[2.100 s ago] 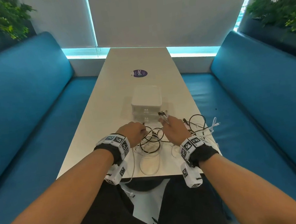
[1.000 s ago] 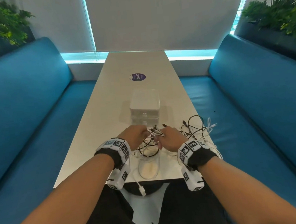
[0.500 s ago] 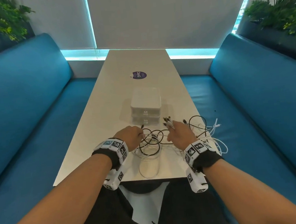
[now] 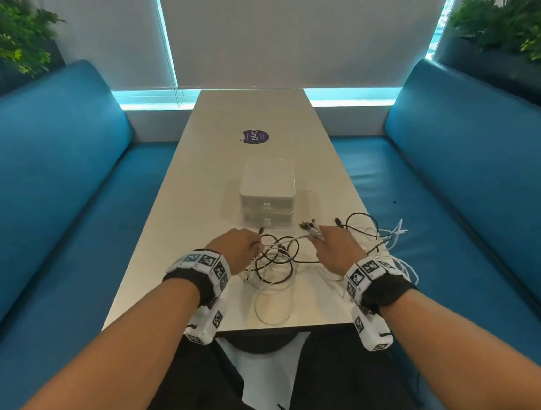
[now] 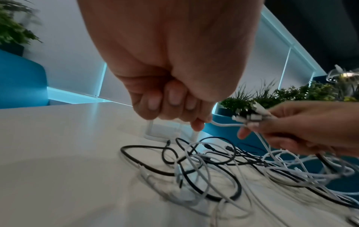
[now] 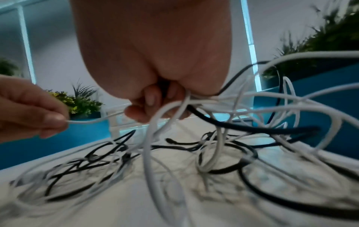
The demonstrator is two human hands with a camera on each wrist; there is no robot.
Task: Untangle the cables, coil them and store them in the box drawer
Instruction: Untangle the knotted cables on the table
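A tangle of black and white cables (image 4: 278,264) lies on the white table (image 4: 194,192) near its front edge, spilling over the right edge. My left hand (image 4: 237,248) pinches a white cable (image 5: 223,124) just above the pile. That cable runs across to my right hand (image 4: 332,246), which grips a bunch of cable ends, their plugs (image 4: 310,226) sticking out forward. In the right wrist view several white and black strands (image 6: 194,113) hang from the curled fingers. The white drawer box (image 4: 268,193), both drawers shut, stands just beyond the hands.
Blue benches (image 4: 43,182) flank the table on both sides. A round purple sticker (image 4: 256,136) sits further up the table. Plants (image 4: 517,22) stand behind both bench backs. White cable loops (image 4: 396,235) hang off the table's right edge over the right bench.
My hands were close together a second ago; they have since drawn apart, stretching a white cable between them. My right hand has moved right with its bunch of plugs.
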